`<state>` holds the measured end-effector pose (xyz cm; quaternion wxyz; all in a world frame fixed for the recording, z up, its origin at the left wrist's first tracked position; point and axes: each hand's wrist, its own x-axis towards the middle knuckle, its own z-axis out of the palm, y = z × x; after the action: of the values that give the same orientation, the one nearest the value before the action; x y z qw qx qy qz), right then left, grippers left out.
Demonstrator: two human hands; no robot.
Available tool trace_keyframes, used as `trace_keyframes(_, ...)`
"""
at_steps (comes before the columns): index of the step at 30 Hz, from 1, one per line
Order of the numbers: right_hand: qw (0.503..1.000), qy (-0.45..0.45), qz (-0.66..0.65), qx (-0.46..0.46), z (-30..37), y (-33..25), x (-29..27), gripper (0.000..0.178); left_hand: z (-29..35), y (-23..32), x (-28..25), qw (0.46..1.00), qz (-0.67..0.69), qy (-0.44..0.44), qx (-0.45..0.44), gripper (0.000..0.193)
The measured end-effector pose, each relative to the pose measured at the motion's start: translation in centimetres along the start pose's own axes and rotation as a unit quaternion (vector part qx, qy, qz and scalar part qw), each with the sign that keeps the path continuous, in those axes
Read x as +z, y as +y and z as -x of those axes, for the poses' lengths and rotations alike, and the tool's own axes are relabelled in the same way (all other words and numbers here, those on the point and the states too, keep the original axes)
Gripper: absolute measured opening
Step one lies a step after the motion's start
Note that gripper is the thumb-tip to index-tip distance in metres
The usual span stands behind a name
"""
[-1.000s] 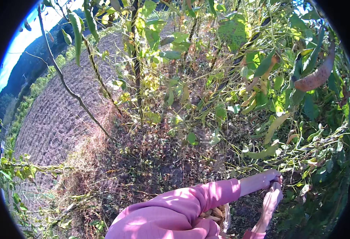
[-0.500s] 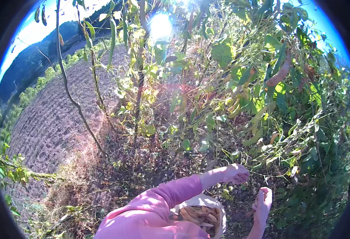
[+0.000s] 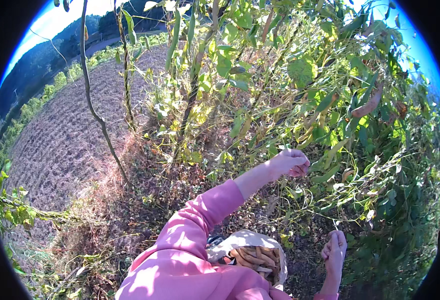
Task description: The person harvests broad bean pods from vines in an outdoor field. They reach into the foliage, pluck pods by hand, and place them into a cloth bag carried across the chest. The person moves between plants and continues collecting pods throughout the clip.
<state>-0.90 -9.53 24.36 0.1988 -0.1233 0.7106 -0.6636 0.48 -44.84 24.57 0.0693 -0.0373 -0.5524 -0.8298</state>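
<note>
My left hand [image 3: 291, 163] reaches forward among the bean vines, its fingers curled closed; what they grip, if anything, is hidden. Just right of it hang green pods [image 3: 327, 175] amid leaves and thin stems. Lower and to the right, my right hand [image 3: 335, 248] is closed with fingertips pinched together beneath trailing stems; I cannot make out anything in it. Between my pink left sleeve and the right hand sits a pale cloth bag [image 3: 220, 251], its mouth open, with many dry tan pods [image 3: 255, 259] inside.
Dense bean vines [image 3: 405, 200] fill the right side, with a large pinkish pod [image 3: 369, 104] hanging high. Thin wooden poles [image 3: 96, 115] stand ahead on the left. Beyond them lies a brown furrowed field [image 3: 75, 135]. Dry grass and leaf litter cover the ground.
My left hand has risen forward from low over the ground to the hanging pods. The right hand's fingers have drawn into a pinch. The view has shifted slightly, showing more of the bag.
</note>
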Motion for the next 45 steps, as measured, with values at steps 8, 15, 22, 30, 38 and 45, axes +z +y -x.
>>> trace_keyframes(8, 0.972, -0.177, 0.082, -0.133, -7.5, -9.6, 16.2, 0.030, -8.8, 14.6, -10.2, 0.709, -0.323, 0.426, 0.461, 0.033)
trace_keyframes(15, 0.905, -0.197, 0.138, -0.350, -22.0, -24.7, 33.8, 0.024, -16.6, 26.1, -17.1, 0.602, -0.429, 0.535, 0.410, 0.050)
trace_keyframes(22, 0.839, 0.000, 0.187, -0.512, -34.6, -35.6, 43.6, 0.029, -16.1, 28.2, -16.1, 0.572, -0.492, 0.513, 0.409, 0.020)
trace_keyframes(30, 0.819, -0.020, 0.310, -0.482, -34.6, -38.5, 43.7, 0.029, -11.9, 30.3, -15.4, 0.704, -0.485, 0.352, 0.381, 0.031)
trace_keyframes(38, 0.843, -0.124, 0.378, -0.362, -31.6, -38.9, 41.3, 0.028, -14.3, 34.1, -14.1, 0.948, 0.166, 0.107, 0.248, 0.022)
trace_keyframes(45, 0.676, 0.040, 0.460, -0.575, -30.3, -35.8, 40.8, 0.027, -18.5, 34.9, -15.0, 0.928, 0.193, 0.091, 0.306, 0.022)
